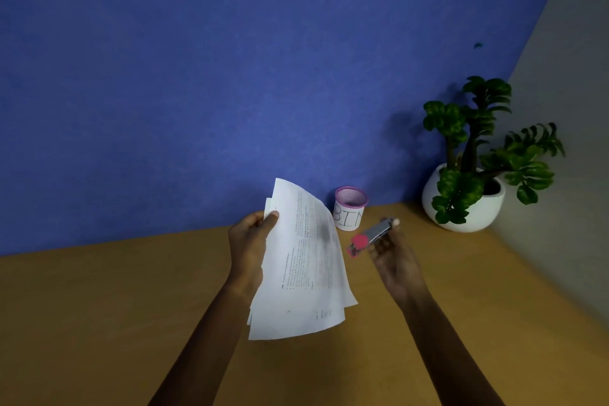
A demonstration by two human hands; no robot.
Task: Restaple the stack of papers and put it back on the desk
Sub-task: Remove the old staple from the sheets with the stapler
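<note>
A person's left forearm (204,339) and right forearm (445,349) are shown bare from the lower edge of the frame to the wrists, with the left hand (248,241) and right hand (398,264) likewise uncovered and a short-trimmed thumbnail (274,215) seen on the left.

Print on the papers (303,273) is unreadably blurred — the stapler (378,231) smears too.

Wooden desk (131,300) with a pink-rimmed mesh cup (350,208) and a white potted plant (468,198) at its back edge
</note>
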